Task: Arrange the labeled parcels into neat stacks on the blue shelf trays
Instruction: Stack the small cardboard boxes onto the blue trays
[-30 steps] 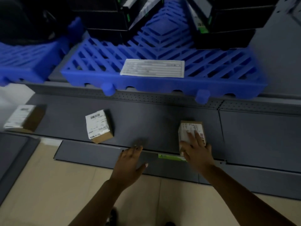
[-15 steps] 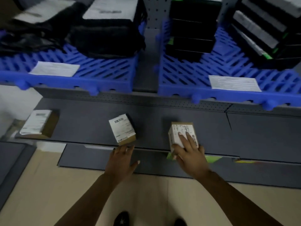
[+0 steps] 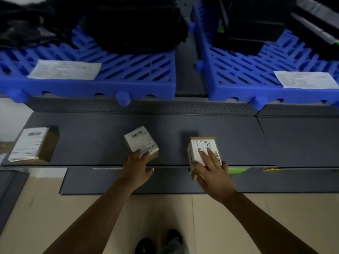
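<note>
Grey shelf (image 3: 102,143) carried two labeled parcels, the left hand (image 3: 136,168) touching the middle parcel (image 3: 141,143), the right hand (image 3: 211,169) gripping the right parcel (image 3: 203,150), blue trays (image 3: 102,88) beyond both.

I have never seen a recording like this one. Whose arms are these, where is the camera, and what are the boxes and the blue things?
There is no machine here. A person wears the camera on the head, so it looks down along their own two arms; their shoes show at the bottom.

On the grey shelf lie three small cardboard parcels with white labels. The right hand grips the right parcel, fingers on its label, thumb on its side. The left hand touches the middle parcel. The left parcel lies alone.

Behind are two blue slatted trays, each with a paper sheet and dark packages on it.
</note>
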Demonstrator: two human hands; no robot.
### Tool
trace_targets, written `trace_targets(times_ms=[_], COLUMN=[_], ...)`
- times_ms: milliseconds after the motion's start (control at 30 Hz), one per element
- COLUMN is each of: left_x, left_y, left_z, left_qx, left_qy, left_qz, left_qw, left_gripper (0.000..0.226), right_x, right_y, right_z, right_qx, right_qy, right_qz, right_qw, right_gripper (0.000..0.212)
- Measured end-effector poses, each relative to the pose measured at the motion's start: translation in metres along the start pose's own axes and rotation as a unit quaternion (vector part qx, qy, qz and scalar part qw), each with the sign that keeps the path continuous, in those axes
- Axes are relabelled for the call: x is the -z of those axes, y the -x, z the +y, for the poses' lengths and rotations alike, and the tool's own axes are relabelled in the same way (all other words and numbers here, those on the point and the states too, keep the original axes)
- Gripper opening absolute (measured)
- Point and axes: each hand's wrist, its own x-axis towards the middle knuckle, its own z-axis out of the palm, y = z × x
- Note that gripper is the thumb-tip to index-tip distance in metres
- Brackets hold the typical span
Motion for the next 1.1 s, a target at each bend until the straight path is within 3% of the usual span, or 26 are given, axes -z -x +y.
trace_targets(times_ms=[400, 567, 767, 1000, 1100], left_x=[-0.050, -0.053, -0.035, 0.017, 0.034], left_y=[-0.064, -0.070, -0.015, 0.085, 0.126], left_z=[0.010, 0.009, 0.006, 0.000, -0.012], left_qx=[0.012, 0.028, -0.040, -0.057, -0.071], left_qy=[-0.071, -0.075, -0.055, -0.038, -0.032], left_qz=[0.075, 0.074, 0.139, 0.191, 0.209], left_qw=[0.995, 0.994, 0.988, 0.979, 0.975], left_gripper=[0.077, 0.056, 0.065, 0.040, 0.047], right_x=[-0.060, -0.060, -0.022, 0.052, 0.084], right_y=[-0.023, -0.017, 0.003, 0.019, 0.025], right_z=[0.032, 0.036, 0.029, -0.015, -0.044], right_qx=[0.020, 0.028, 0.046, 0.116, 0.145], right_qy=[-0.007, 0.003, 0.017, -0.015, -0.028], right_qz=[0.006, 0.001, -0.028, -0.036, -0.011], right_qw=[1.000, 1.000, 0.998, 0.993, 0.989], right_gripper=[0.048, 0.046, 0.040, 0.043, 0.036])
